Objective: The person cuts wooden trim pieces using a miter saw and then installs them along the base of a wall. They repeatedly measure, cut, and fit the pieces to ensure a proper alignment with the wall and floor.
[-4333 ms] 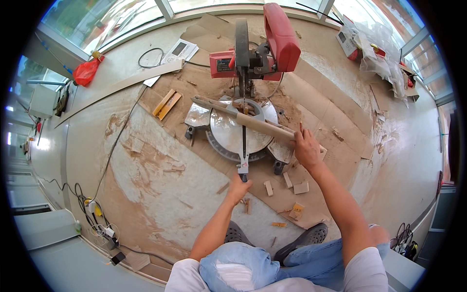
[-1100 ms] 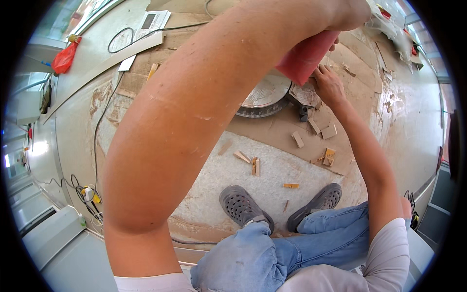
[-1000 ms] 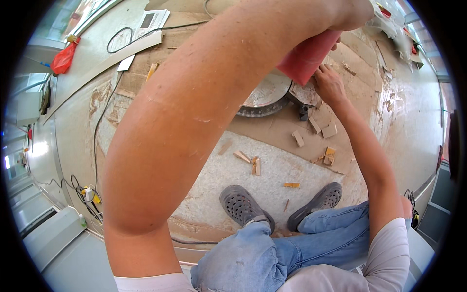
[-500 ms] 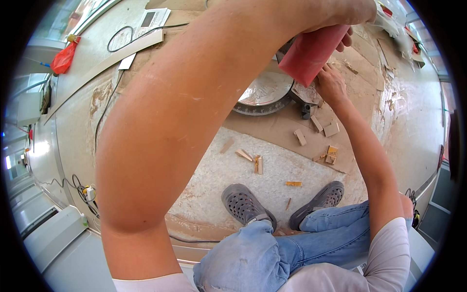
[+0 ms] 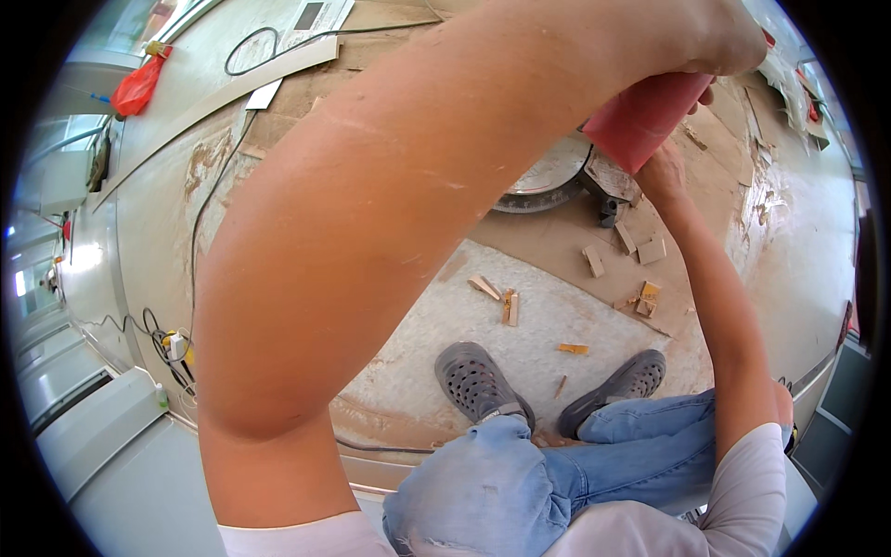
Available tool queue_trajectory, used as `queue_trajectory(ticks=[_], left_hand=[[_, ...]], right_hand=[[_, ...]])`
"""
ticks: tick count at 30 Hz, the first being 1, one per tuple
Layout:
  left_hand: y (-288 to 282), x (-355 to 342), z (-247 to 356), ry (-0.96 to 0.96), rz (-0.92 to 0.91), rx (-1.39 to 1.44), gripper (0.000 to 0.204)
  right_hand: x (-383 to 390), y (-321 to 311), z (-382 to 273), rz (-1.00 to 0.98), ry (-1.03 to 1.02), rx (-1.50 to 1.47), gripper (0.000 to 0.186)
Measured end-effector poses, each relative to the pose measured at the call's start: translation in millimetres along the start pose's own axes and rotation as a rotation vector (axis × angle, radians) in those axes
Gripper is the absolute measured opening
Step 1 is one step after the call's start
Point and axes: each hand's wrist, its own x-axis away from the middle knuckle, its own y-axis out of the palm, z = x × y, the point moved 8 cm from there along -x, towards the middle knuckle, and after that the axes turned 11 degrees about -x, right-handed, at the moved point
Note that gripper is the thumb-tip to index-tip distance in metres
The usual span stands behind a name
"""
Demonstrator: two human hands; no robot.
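My left arm reaches across the view to the upper right. There my left hand [image 5: 738, 42] is closed round a smooth red piece [image 5: 645, 116], and its fingertips show past the far edge. What that piece belongs to is hidden by my forearm. Under its lower end is my right hand [image 5: 663, 174], low beside a round metal turntable with a dark marked rim [image 5: 548, 200], like a mitre saw's base. The red piece covers the right fingers. A black knob [image 5: 608, 215] sits at the turntable's near right side.
Small wood offcuts [image 5: 652, 250] lie on brown cardboard [image 5: 557, 237] and on the pale floor by my shoes [image 5: 478, 381]. A black cable [image 5: 223, 186] runs down the left, near a long strip [image 5: 278, 76]. A red bag [image 5: 139, 88] lies far left.
The whole view has shifted, moving the floor things rightward. The red piece has moved right over the turntable's side with my left hand, covering more of my right hand.
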Motion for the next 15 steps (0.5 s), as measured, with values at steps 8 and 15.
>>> queue_trajectory(ticks=[8,15], left_hand=[[-6.6,38.5,-18.2,-0.054,0.026,0.053,0.031],[-1.0,60.8,-31.4,-0.091,0.049,0.135,0.029]], right_hand=[[0.9,5.0,2.2,0.001,-0.042,-0.001,0.025],[1.0,-17.8,-10.3,0.097,-0.078,-0.036,0.029]])
